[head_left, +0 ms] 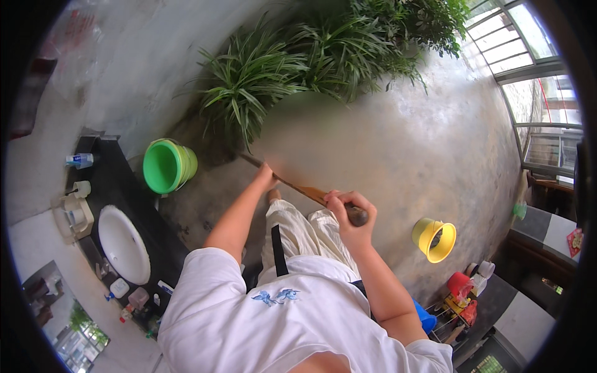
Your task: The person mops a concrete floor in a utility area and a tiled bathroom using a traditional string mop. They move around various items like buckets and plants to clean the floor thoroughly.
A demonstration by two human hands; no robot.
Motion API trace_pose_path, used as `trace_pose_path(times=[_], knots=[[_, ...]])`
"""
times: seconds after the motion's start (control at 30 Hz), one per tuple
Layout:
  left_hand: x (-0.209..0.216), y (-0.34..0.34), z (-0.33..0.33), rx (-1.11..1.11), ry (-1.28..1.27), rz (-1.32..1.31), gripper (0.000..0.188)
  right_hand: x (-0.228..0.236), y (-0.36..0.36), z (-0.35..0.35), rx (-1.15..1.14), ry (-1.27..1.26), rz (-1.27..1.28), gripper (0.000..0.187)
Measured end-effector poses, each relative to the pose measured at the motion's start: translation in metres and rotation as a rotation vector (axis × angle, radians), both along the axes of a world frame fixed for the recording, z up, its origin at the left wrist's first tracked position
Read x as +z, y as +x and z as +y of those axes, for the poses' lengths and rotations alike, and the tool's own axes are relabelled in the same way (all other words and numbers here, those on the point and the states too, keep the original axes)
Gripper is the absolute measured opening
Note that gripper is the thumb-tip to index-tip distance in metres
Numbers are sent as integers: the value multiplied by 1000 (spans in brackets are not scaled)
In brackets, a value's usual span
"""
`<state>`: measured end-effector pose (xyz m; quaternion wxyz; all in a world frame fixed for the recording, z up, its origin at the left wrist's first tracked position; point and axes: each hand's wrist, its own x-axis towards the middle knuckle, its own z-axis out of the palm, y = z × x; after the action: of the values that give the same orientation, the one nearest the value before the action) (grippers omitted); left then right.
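A long brown wooden pole (305,189) slants across in front of my body, its thick rounded end near my right side. My right hand (353,217) is wrapped round that end. Lower along the pole, my left hand (267,176) is closed round it with the arm stretched forward. The pole's far end runs toward a dark, dim patch of floor under the long-leaved green plants (255,78); what is fixed there, if anything, I cannot make out. Left of the pole, a green bucket (166,166) lies tilted in view, apart from both hands.
A yellow bucket (434,240) stands on the floor (398,161) to the right. At left is a black counter (118,168) with a white oval basin (124,244) and small bottles. Dark-topped counters (535,230) line the right side below a barred window (541,99).
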<state>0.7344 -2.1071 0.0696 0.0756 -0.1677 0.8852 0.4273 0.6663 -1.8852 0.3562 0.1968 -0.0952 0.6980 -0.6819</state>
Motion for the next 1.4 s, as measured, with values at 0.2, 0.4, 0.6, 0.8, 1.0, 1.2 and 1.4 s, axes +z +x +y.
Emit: trace_pose_path(times=[0.2,0.4,0.6,0.8,1.0,1.2,1.4], knots=[[-47,1,129,84,12,-35,33,8,-63,98,-13,46,-127,14],[-12,-60,245,932,699,-147,27,-4,-124,165,52,141,-78,14],[-20,-123,263,1700,1508,346,24,-17,-180,179,225,148,-52,15],[-14,-240,289,1862,1425,177,9,-38,-289,222,282,82,-183,10],[-41,-400,323,1904,1526,199,15,-30,-438,269,219,14,-172,12],[11,-606,418,1624,1473,-104,11,7,-573,355,-82,-15,-144,10],[31,-763,523,1427,1539,-277,11,44,-639,433,-328,38,6,9]])
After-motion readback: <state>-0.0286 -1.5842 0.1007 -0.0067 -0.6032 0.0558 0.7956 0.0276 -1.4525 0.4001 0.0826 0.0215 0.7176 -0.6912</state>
